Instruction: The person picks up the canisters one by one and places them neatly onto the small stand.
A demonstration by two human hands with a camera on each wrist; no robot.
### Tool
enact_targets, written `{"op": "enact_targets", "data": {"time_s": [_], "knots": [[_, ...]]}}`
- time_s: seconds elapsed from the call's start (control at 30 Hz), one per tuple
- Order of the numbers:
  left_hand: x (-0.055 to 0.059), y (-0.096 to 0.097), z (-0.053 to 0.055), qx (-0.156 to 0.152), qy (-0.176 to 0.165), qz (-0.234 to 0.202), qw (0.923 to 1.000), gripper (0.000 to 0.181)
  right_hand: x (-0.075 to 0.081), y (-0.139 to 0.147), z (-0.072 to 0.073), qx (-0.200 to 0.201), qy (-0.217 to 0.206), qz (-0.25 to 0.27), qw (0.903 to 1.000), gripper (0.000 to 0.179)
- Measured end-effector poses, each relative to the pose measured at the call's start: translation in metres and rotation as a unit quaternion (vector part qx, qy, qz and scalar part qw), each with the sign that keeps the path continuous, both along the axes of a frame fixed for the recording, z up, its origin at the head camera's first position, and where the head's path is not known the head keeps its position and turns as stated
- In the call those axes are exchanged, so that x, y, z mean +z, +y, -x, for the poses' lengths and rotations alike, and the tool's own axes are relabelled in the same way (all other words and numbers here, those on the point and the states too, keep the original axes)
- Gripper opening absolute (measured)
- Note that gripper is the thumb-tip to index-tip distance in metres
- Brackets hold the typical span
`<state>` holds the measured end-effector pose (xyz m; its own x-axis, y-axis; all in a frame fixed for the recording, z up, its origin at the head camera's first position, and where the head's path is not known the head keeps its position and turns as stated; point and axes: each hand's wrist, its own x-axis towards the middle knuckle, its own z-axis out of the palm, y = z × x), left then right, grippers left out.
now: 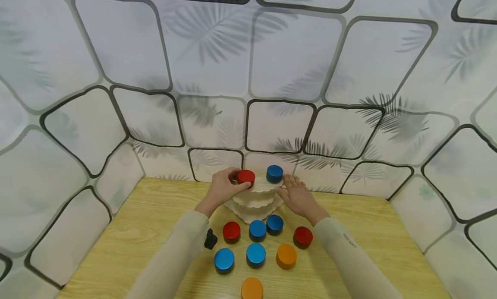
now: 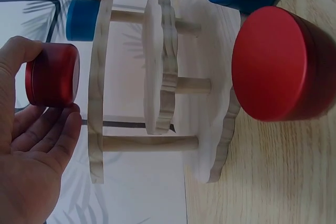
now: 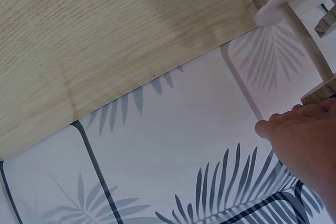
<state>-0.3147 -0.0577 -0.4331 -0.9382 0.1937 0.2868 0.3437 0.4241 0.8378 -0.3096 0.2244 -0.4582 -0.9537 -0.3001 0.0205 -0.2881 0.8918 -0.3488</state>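
The left hand (image 1: 223, 185), thumb opposed to curled fingers, gripped a lidded red tin (image 1: 246, 177) just above the top tier of the scalloped wooden stand (image 1: 254, 199), a narrow gap between. The right hand (image 1: 301, 199), palm down, grasped nothing; its extended fingers touched the stand's right edge. A blue tin (image 1: 274, 174) rested on the top tier. Dark lettering (image 1: 349, 240) on the right sleeve (image 1: 347, 262) was too small to read. Before the stand stood two red tins (image 1: 231, 231), four blue tins (image 1: 256, 253) and two orange tins (image 1: 286, 255).
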Motion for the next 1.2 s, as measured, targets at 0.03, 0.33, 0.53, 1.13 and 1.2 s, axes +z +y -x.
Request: {"op": "enact_targets", "data": {"time_s": [0.03, 0.33, 0.53, 1.13, 1.2], "knots": [[0.0, 0.002, 0.001, -0.001, -0.001, -0.001, 1.0, 0.046, 0.0, 0.0, 0.0, 0.0, 0.0, -0.001, 1.0, 0.078], [0.002, 0.015, 0.007, 0.007, -0.004, 0.019, 0.9998, 0.049, 0.002, -0.002, 0.0, -0.004, 0.004, -0.005, 1.0, 0.078], [0.003, 0.021, 0.009, 0.001, -0.013, 0.025, 0.9996, 0.053, 0.003, -0.003, 0.001, -0.011, -0.002, -0.013, 0.9999, 0.077], [-0.003, 0.03, 0.017, -0.007, -0.016, 0.023, 0.9996, 0.052, 0.005, -0.005, -0.001, -0.015, -0.003, -0.018, 0.9997, 0.076], [-0.003, 0.031, 0.017, -0.009, -0.017, 0.024, 0.9995, 0.052, 0.005, -0.005, -0.002, -0.016, -0.003, -0.017, 0.9997, 0.076]]}}
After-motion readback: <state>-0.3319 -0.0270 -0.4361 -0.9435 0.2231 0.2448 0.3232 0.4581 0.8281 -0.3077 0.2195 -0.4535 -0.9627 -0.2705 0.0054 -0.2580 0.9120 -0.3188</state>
